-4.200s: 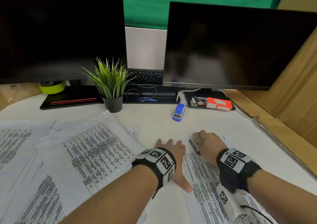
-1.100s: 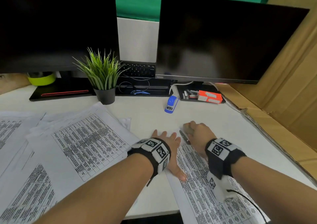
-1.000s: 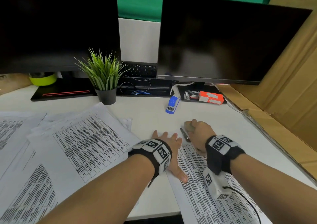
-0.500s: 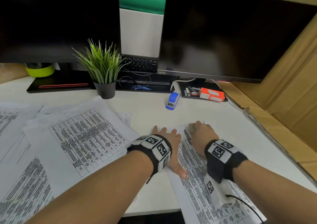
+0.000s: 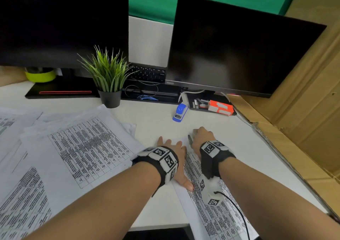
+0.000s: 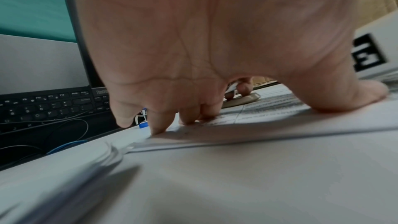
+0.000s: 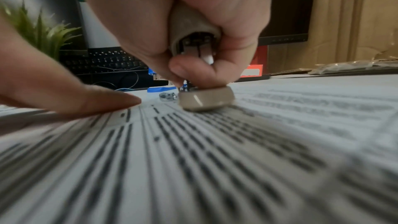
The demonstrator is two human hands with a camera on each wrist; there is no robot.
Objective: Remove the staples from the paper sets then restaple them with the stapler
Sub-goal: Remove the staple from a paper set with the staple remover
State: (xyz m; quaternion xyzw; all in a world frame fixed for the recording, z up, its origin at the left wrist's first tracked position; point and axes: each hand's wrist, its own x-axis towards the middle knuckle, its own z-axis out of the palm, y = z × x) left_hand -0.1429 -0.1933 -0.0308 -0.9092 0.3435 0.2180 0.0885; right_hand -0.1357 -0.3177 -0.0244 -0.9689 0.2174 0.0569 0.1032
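A printed paper set [image 5: 211, 212] lies on the white desk in front of me. My left hand [image 5: 174, 153] presses flat on its upper left part, fingers spread and straight [image 6: 159, 125]. My right hand [image 5: 201, 136] grips a beige staple remover [image 7: 193, 23] at the set's top corner; the remover's lower pad [image 7: 206, 100] rests on the page. A small metal bit [image 7: 167, 95] shows just left of that pad. A finger of my left hand [image 7: 86, 101] lies on the sheet close by. The blue stapler [image 5: 180, 110] stands apart, farther back on the desk.
Several more paper sets [image 5: 82, 147] overlap on the left of the desk. Behind stand two dark monitors [image 5: 239, 52], a potted plant [image 5: 108, 78], a keyboard [image 5: 147, 73] and an orange box [image 5: 220, 107]. Cardboard [image 5: 303, 120] walls the right side.
Both hands stay on the same paper set, the left flat and the right holding the remover. The right hand has shifted slightly at the corner; the head view moved a little.
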